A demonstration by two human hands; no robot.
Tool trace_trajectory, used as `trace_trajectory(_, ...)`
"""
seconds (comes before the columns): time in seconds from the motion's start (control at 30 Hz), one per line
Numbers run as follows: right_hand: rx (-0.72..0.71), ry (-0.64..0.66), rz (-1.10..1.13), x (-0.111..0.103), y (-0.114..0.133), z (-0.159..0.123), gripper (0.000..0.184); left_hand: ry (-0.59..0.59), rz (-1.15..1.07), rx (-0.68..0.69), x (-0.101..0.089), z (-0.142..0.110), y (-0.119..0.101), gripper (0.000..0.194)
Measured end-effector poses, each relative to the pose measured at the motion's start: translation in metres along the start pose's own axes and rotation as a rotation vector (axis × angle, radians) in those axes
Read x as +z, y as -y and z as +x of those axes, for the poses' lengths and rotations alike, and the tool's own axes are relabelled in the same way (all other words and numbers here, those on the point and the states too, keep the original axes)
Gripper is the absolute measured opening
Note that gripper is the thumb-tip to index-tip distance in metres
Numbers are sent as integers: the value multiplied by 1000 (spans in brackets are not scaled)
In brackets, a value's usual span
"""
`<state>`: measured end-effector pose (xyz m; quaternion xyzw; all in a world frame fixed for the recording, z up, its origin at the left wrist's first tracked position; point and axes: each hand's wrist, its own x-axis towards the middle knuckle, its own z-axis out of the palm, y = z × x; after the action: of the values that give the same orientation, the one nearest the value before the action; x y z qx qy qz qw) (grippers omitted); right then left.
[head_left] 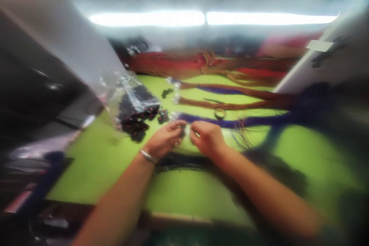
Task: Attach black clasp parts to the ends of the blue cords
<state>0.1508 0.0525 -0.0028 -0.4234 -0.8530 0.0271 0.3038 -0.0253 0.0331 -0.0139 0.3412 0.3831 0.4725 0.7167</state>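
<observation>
My left hand (pixel 165 137), with a bangle on the wrist, pinches a small dark piece (pixel 182 132), perhaps a connector housing. Close beside it, my right hand (pixel 210 138) has its fingers curled together at a small whitish piece (pixel 188 130); blur hides its exact kind. Just beyond both hands lies a blue-purple wire bundle (pixel 207 120) with clear ends. A dark wire bundle (pixel 187 160) runs beneath them. Left of my left hand, several black connectors (pixel 138 130) with red spots spill from a clear plastic bag (pixel 135 96).
Brown wire bundles (pixel 230 105) with clear ends lie farther back on the green tabletop (pixel 95 161), near a tape roll (pixel 220 113). Red and brown wires (pixel 178 63) fill the rear. Panels rise at both sides, and lit tubes (pixel 150 18) hang above.
</observation>
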Motion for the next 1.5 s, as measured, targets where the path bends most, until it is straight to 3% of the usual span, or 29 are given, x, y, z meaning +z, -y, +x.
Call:
trace_trajectory(0.2, -84, -14, -92, 3, 0, -2, 18, -51, 89, 29, 6, -2, -1, 33)
trace_trajectory(0.37, 3, 33, 116, 6, -1, -1, 17, -92, 126, 68, 8, -2, 2, 34)
trace_trajectory(0.57, 61, 2, 324, 6, -7, -1, 11, -71, 36, 11, 4, 2, 3, 33)
trace_trajectory(0.93, -149, -59, -22, 8, -8, -4, 19, -105, 19, -34, 3, 1, 2, 34)
trace_trajectory(1.03, -106, -55, 78, 9, -8, -5, 19, -102, 41, -40, 5, 1, 2, 36)
trace_trajectory(1.23, 186, 37, 394, 9, -7, -3, 13, -109, 155, 87, 7, -2, 3, 35)
trace_trajectory(1.5, 33, 31, 243, 11, -5, -6, 15, -116, 186, 48, 13, -2, 4, 40)
